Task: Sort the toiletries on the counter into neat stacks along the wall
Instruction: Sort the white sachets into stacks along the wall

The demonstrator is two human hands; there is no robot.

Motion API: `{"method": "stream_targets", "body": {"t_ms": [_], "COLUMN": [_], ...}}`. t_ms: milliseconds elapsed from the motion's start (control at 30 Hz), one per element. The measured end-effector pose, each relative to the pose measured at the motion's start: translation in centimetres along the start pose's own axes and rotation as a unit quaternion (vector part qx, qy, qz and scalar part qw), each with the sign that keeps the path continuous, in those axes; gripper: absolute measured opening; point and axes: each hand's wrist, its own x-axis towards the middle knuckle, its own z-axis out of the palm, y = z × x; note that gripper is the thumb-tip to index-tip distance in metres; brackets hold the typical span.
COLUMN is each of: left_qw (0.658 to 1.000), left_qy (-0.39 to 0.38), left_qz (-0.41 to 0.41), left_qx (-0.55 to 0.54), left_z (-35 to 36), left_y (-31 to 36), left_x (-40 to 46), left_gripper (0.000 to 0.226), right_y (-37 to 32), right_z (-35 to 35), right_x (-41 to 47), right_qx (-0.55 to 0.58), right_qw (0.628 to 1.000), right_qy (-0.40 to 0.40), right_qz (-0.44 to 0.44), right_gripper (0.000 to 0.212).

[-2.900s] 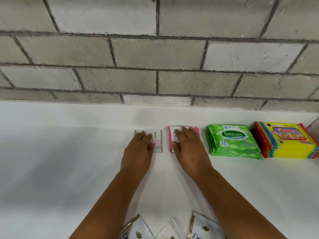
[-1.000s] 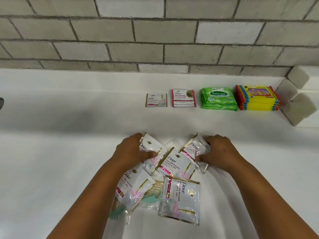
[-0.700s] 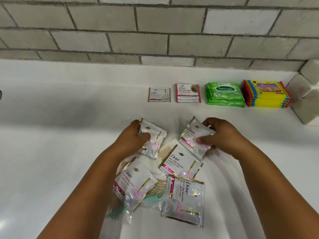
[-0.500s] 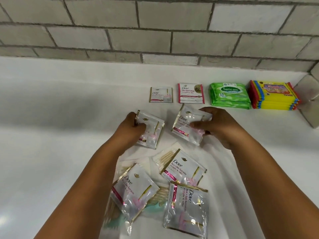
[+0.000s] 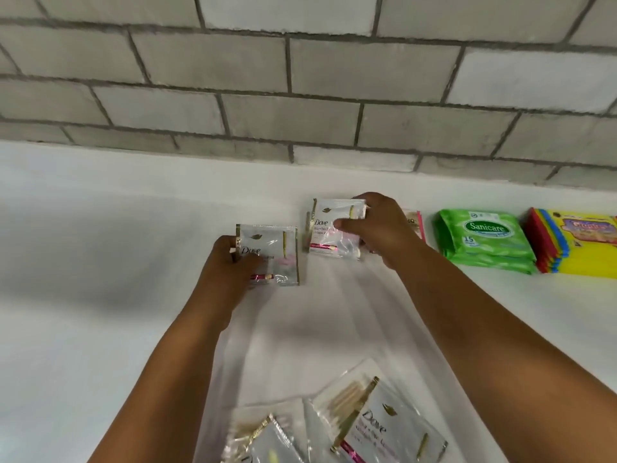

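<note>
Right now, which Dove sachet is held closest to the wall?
The sachet in the right hand, raised over the row by the wall; the left hand's sachet is lower, and the others lie near the bottom edge.

A grey brick wall (image 5: 300,78) with dark mortar lines rises behind a smooth white counter (image 5: 83,295).

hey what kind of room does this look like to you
Probably a bathroom or utility counter: a plain white counter against a grey brick-tile wall, with Dove sachets and a Sanicare wipes pack lined up.
</note>
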Motion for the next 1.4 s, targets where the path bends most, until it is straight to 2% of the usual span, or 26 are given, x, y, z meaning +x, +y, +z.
{"method": "stream_targets", "body": {"t_ms": [100, 233, 333, 500, 667, 733, 767, 867, 933, 967, 1033, 1200, 1300, 1400], "left_qw": [1.000, 0.999, 0.999, 1.000, 1.000, 1.000, 0.999, 0.999, 0.998, 0.998, 0.997, 0.997, 0.992, 0.984], "left_qy": [0.012, 0.016, 0.017, 0.020, -0.001, -0.018, -0.027, -0.040, -0.047, -0.053, -0.067, -0.057, -0.022, -0.007], "left_qz": [0.001, -0.001, 0.001, -0.001, -0.002, -0.001, 0.000, -0.001, -0.003, -0.004, -0.015, -0.001, 0.044, 0.069], "left_qx": [-0.011, -0.028, -0.033, -0.025, -0.021, -0.023, -0.026, -0.033, -0.033, -0.034, -0.030, 0.049, 0.117, 0.167], "left_z": [-0.4, -0.8, -0.9, -0.5, 0.8, 1.6, 2.0, 3.5, 4.6, 5.2, 6.2, 7.9, 8.4, 8.6], "left_y": [0.1, 0.2, 0.2, 0.0, 0.5, 0.8, 1.0, 1.4, 1.7, 1.8, 1.9, 1.7, 1.5, 0.8], "left_x": [0.9, 1.6, 2.0, 2.5, 3.0, 3.3, 3.4, 4.2, 4.9, 5.3, 6.1, 7.8, 7.8, 7.8], "left_gripper": [0.020, 0.022, 0.022, 0.022, 0.020, 0.020, 0.020, 0.021, 0.020, 0.018, 0.018, 0.025, 0.029, 0.034], "right_y": [-0.1, 0.4, 0.8, 1.0, 1.2, 1.3, 1.2, 0.4, -0.3, -0.3, -0.1, 1.0, 1.6, 2.1], "right_z": [1.2, 2.2, 2.7, 3.3, 3.0, 2.7, 2.5, 1.9, 1.4, 1.3, 1.1, 0.5, 0.6, 0.9], "right_x": [2.5, 4.1, 4.1, 4.0, 3.7, 3.7, 3.7, 3.1, 2.2, 1.9, 1.5, 2.2, 2.5, 2.7], "right_qx": [-0.068, -0.243, -0.291, -0.428, -0.489, -0.467, -0.427, -0.205, -0.055, -0.026, -0.046, -0.125, -0.260, -0.358], "right_qw": [0.998, 0.970, 0.956, 0.901, 0.861, 0.871, 0.892, 0.977, 0.998, 0.998, 0.997, 0.991, 0.962, 0.930], "right_qy": [-0.003, 0.016, 0.038, 0.059, 0.084, 0.087, 0.087, 0.041, -0.013, -0.031, -0.035, 0.039, 0.068, 0.063], "right_qz": [-0.006, -0.016, -0.024, -0.045, -0.109, -0.123, -0.121, -0.040, 0.038, 0.055, 0.045, -0.007, -0.050, -0.058], "right_gripper": [0.040, 0.048, 0.047, 0.056, 0.059, 0.055, 0.051, 0.037, 0.036, 0.035, 0.041, 0.043, 0.047, 0.034]}}
